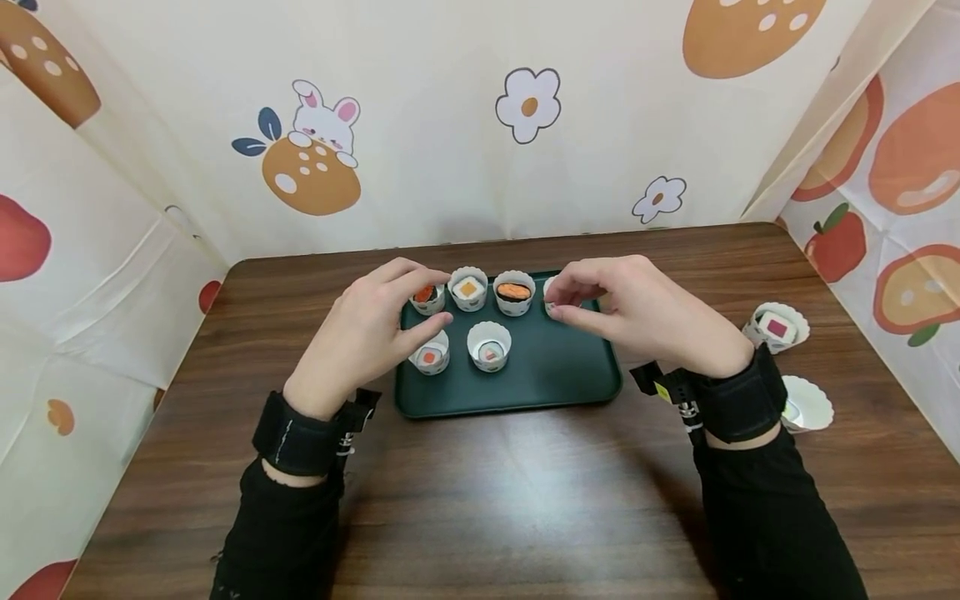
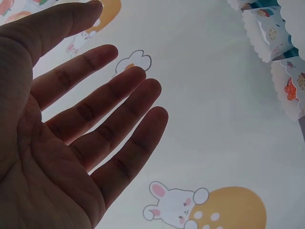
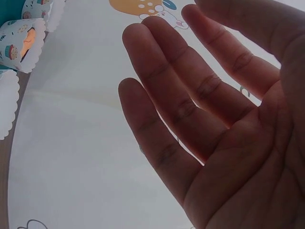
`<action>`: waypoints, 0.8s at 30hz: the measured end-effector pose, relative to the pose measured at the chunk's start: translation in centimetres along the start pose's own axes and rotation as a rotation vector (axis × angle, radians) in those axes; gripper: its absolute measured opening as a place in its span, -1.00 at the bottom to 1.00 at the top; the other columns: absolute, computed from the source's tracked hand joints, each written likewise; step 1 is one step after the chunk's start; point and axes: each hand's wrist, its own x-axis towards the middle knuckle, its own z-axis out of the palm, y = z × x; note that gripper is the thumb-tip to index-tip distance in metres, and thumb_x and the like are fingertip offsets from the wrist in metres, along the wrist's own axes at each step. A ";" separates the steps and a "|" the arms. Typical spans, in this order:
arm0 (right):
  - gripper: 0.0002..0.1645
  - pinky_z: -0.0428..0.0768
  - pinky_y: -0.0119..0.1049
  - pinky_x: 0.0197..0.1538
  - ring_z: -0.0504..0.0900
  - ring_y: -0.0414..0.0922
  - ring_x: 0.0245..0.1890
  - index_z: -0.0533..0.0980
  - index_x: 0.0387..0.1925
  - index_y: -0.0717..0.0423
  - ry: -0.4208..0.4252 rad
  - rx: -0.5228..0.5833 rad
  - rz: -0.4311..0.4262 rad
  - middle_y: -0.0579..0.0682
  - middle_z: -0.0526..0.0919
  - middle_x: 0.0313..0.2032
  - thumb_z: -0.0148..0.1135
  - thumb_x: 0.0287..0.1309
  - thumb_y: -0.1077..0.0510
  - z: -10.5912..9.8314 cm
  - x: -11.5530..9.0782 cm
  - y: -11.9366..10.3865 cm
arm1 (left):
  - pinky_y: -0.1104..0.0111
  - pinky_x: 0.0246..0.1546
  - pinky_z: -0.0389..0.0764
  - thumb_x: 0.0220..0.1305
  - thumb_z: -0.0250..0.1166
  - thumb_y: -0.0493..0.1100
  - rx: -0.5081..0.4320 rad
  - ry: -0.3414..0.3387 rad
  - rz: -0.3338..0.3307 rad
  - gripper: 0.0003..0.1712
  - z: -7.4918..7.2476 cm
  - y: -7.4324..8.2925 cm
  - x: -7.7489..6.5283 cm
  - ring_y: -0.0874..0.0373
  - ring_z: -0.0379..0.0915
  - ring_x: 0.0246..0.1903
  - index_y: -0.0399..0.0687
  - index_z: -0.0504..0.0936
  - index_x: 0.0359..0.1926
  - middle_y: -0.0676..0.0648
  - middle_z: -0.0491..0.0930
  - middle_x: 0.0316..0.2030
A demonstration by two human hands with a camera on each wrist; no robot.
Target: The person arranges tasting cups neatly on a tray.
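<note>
A dark green tray (image 1: 551, 375) holds several scalloped paper cups with small toy sushi pieces. My left hand (image 1: 367, 325) is spread over the tray's left end, beside a cup with an orange-red topping (image 1: 427, 298) and a lower cup (image 1: 431, 357) that it partly covers. In the left wrist view its fingers (image 2: 112, 129) are straight and hold nothing. At the tray's upper right, my right hand (image 1: 645, 312) hovers by a white cup (image 1: 550, 292), mostly hidden behind the fingers. The right wrist view shows loosely extended fingers (image 3: 164, 95) with nothing between them.
On the tray also stand a cup with a yellow-topped piece (image 1: 468, 289), one with an orange-topped piece (image 1: 513, 292) and a front cup (image 1: 489, 347). Right of the tray, two more cups (image 1: 780, 325) (image 1: 808, 406) rest on the brown wooden table (image 1: 525, 500). Patterned cloth hangs around.
</note>
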 end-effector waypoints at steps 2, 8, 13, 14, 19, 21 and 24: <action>-0.89 0.72 -0.24 0.01 0.73 -0.33 -0.14 0.73 -0.07 -0.06 0.002 0.005 0.001 -0.25 0.79 -0.16 0.43 0.42 0.13 -0.1 0.0 0.0 | 0.03 0.04 0.75 0.37 0.52 -0.02 0.003 -0.004 -0.001 -0.47 0.0 0.0 0.1 -0.03 0.69 0.04 -0.06 0.70 0.30 -0.12 0.70 0.17; -0.89 0.72 -0.24 0.01 0.73 -0.32 -0.13 0.73 -0.06 -0.05 -0.002 0.004 -0.012 -0.24 0.79 -0.16 0.42 0.43 0.13 -0.1 0.0 0.1 | 0.04 0.06 0.74 0.38 0.51 -0.01 0.004 -0.021 -0.006 -0.47 0.0 0.1 0.1 -0.01 0.68 0.06 -0.04 0.69 0.31 -0.09 0.70 0.17; -0.90 0.71 -0.25 -0.01 0.74 -0.32 -0.14 0.72 -0.07 -0.07 -0.008 0.005 -0.001 -0.23 0.79 -0.16 0.41 0.44 0.11 -0.1 -0.2 -0.1 | 0.03 0.04 0.73 0.39 0.51 -0.03 -0.003 -0.022 -0.007 -0.47 0.0 0.1 0.1 -0.01 0.68 0.05 -0.03 0.69 0.31 -0.09 0.70 0.18; -0.90 0.71 -0.25 -0.02 0.74 -0.32 -0.14 0.72 -0.07 -0.07 -0.009 0.005 0.003 -0.23 0.80 -0.16 0.41 0.44 0.10 -0.1 -0.2 -0.1 | 0.03 0.04 0.73 0.39 0.51 -0.03 -0.004 -0.022 -0.006 -0.48 0.0 0.1 0.1 -0.01 0.69 0.05 -0.03 0.69 0.31 -0.09 0.70 0.18; -0.88 0.70 -0.21 -0.01 0.73 -0.32 -0.13 0.72 -0.05 -0.12 -0.014 0.000 0.034 -0.24 0.80 -0.15 0.38 0.48 0.02 -0.3 -0.6 -0.1 | 0.06 0.02 0.74 0.38 0.51 -0.03 0.000 -0.022 -0.009 -0.47 -0.1 0.2 0.0 0.01 0.69 0.04 -0.02 0.70 0.31 -0.08 0.70 0.18; -0.88 0.70 -0.19 0.00 0.72 -0.32 -0.12 0.72 -0.05 -0.13 -0.014 -0.007 0.042 -0.23 0.79 -0.13 0.37 0.48 0.01 -0.4 -0.9 -0.1 | 0.06 0.02 0.75 0.37 0.52 -0.03 0.002 -0.026 -0.012 -0.46 -0.2 0.3 0.0 0.00 0.69 0.04 -0.03 0.69 0.31 -0.08 0.70 0.19; -0.87 0.71 -0.17 0.01 0.72 -0.30 -0.10 0.71 -0.03 -0.13 -0.016 -0.027 0.046 -0.22 0.79 -0.11 0.39 0.46 0.03 -0.6 -1.4 0.1 | 0.06 0.01 0.75 0.38 0.52 -0.03 0.001 -0.031 -0.014 -0.45 -0.2 0.2 -0.1 0.00 0.69 0.02 -0.03 0.69 0.32 -0.08 0.69 0.19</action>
